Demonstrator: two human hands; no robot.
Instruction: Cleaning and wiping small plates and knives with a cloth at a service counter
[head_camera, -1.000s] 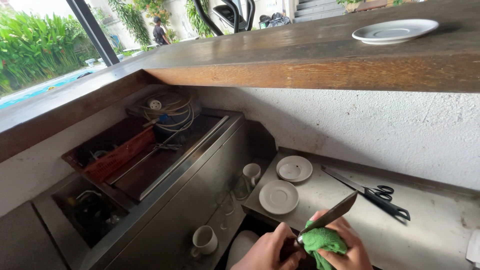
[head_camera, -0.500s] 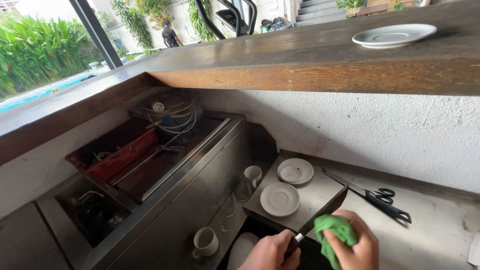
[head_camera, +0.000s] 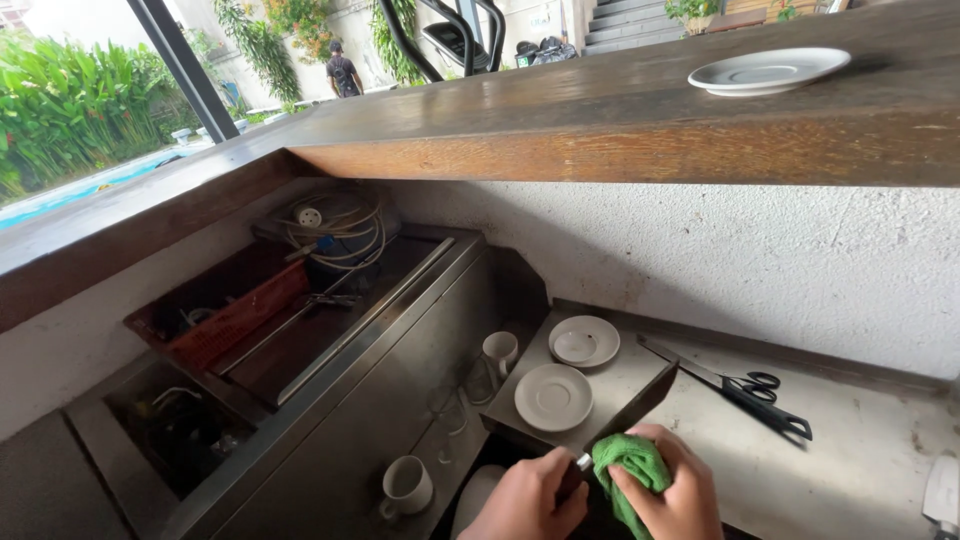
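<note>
My left hand (head_camera: 528, 500) grips the dark handle of a large knife (head_camera: 640, 403), whose blade slants up to the right over the counter edge. My right hand (head_camera: 668, 492) is closed around a green cloth (head_camera: 630, 465), pressed against the base of the blade near the handle. Both hands sit at the bottom middle of the view, above a dark sink opening.
Two white saucers (head_camera: 553, 396) (head_camera: 584, 341) and a white cup (head_camera: 499, 351) rest on a steel ledge. Black scissors (head_camera: 745, 391) lie on the counter to the right. Another cup (head_camera: 407, 486) stands lower left. A white plate (head_camera: 766, 70) sits on the wooden bar top.
The knife blade has swung further up and right. My right hand with the green cloth has slid down the blade toward the handle.
</note>
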